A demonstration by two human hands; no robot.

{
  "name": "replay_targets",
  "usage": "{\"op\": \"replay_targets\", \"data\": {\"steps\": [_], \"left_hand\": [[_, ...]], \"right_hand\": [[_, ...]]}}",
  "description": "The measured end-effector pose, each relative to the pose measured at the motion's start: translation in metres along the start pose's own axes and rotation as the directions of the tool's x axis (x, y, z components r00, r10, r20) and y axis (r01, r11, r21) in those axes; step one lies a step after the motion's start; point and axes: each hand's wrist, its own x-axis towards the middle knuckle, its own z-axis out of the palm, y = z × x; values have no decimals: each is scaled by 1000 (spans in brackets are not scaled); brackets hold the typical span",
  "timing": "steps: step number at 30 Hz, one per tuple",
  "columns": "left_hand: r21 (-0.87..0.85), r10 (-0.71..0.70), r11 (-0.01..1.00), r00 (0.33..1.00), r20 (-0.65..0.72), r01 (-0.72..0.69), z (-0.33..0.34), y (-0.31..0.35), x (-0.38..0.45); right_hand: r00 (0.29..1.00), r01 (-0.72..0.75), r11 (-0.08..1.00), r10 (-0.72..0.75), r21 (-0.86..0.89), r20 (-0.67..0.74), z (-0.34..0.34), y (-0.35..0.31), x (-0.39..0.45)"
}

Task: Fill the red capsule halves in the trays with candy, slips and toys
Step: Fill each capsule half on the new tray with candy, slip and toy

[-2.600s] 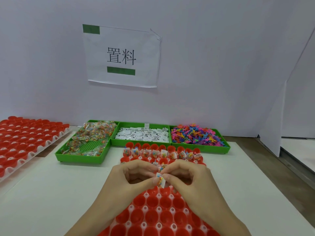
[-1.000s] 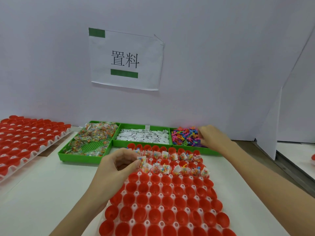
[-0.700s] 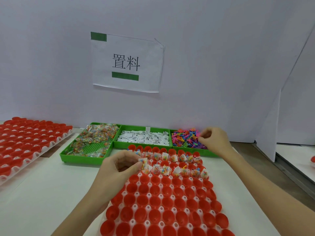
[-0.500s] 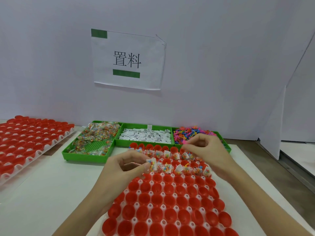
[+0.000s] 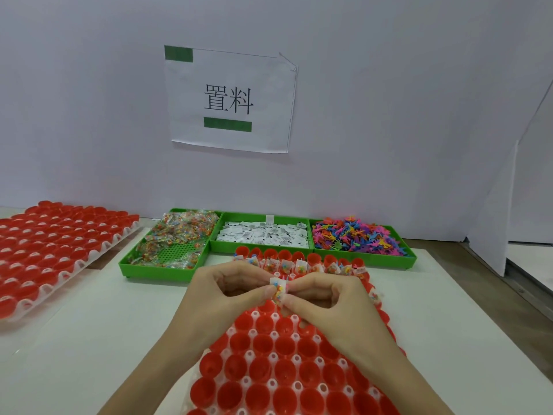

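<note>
- Two bare hands meet over the near tray [image 5: 269, 381] of red capsule halves [image 5: 263, 344], forearms rising from the bottom of the frame and angling inward.
- The left hand [image 5: 223, 295] and the right hand [image 5: 329, 298] both pinch a small clear candy packet [image 5: 279, 290] between thumb and forefinger; the remaining fingers curl loosely beneath, and the packet hangs just above the tray's middle rows.
- The packet is crinkled clear film with a white edge, holding tiny multicoloured beads of candy.
- The capsule halves are glossy, round, open-topped cups set in a translucent white moulded tray with holes between the cups; those in the far row [image 5: 299, 266] hold packets and slips, while the near ones gape hollow.
- Behind the tray stand three green plastic bins: candy packets [image 5: 176, 235] at left over a gridded floor, white paper slips [image 5: 263, 235] in the centre, bright plastic toys [image 5: 356, 235] at right.
- A second tray of red halves [image 5: 54, 250] lies well apart at far left on the pale matte table [image 5: 98, 330].
- A paper sign [image 5: 230, 100] with green tape hangs on the white wall.
</note>
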Motion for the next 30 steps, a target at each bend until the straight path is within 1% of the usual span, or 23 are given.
{"op": "replay_targets", "data": {"steps": [6,10,14,16,18,21,24,26,30], "left_hand": [[-3,-1,1000,998,-62,1,-16,0,5],[-8,46,999,995,-86,-47,-26,2,6],[123,123,986,989,-83,-112,-40,2,8],[174,126,978,990,-71,-112,-48,1,9],[216,101,972,994,-42,-90,-56,1,10],[321,46,945,998,44,-58,-67,-2,11],[409,-32,912,989,142,-29,-75,-6,12],[460,-75,887,980,186,-20,-77,-8,12],[465,-144,885,964,225,24,-78,-11,14]], "right_hand": [[996,15,996,-7,-85,94,7,-9,19],[996,54,984,-40,-168,82,13,-17,37],[997,58,978,-46,-202,63,28,-18,50],[997,47,979,-35,-199,65,36,-17,53],[997,32,975,-17,-219,70,43,-15,57],[993,-16,964,46,-266,106,52,-13,60],[981,-47,944,106,-326,164,59,-7,56],[977,-48,932,119,-360,178,64,-2,51],[983,-28,904,103,-426,154,68,3,48]]}}
